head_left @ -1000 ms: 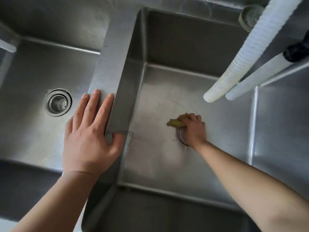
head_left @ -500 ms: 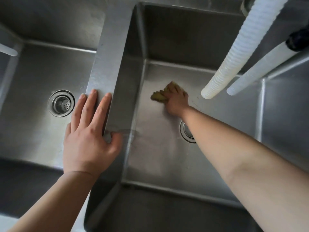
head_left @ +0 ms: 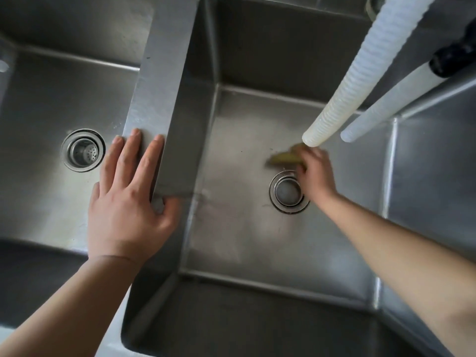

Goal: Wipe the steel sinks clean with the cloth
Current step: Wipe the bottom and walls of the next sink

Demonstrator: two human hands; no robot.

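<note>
Flanking one divider (head_left: 157,94): two sinks (head_left: 38,104), two drains (head_left: 83,150), two hoses (head_left: 360,73).

Two steel sinks, the left sink (head_left: 38,99) and right sink (head_left: 244,240), each with one drain, left drain (head_left: 83,150) and right drain (head_left: 287,192); two white hoses, ribbed hose (head_left: 360,73) and smooth hose (head_left: 386,104); one cloth (head_left: 284,157); two hands, left hand (head_left: 128,202) and right hand (head_left: 315,173)
</note>
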